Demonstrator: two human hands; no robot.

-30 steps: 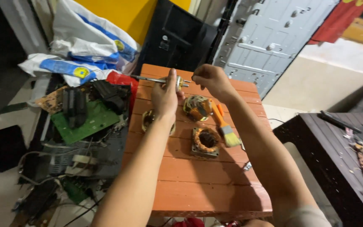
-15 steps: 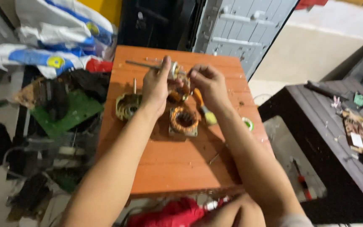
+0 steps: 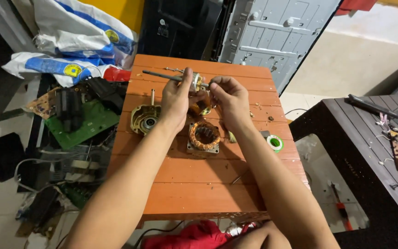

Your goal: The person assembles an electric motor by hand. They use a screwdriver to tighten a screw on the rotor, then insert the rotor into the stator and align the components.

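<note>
Upper centre of the frame: both hands meet over the far half of an orange slatted worktop point(image 3: 194, 193). The left hand point(image 3: 177, 99) and the right hand point(image 3: 229, 97) are each clamped on one small motor part point(image 3: 199, 87), a brass-and-copper piece held just above the boards; its exact form is hidden by the fingers. A thin metal shaft point(image 3: 162, 76) juts from the left hand's grip toward the upper left of the frame.

Directly below the hands, at frame centre, a square stator with copper winding point(image 3: 204, 136) lies flat on the worktop, close under the held part but apart from it. To its left, a round metal motor housing point(image 3: 144, 121) sits with a short spindle upright. To the right of the stator lies a small green-cored spool point(image 3: 275, 143), well apart from the right hand.

Left of the worktop, on the floor: a green circuit board point(image 3: 88, 122) among black parts and cables. Upper left: white and blue sacks point(image 3: 70, 37), contents not visible. Right edge: a dark slatted table point(image 3: 369, 138) bearing small boards.
</note>
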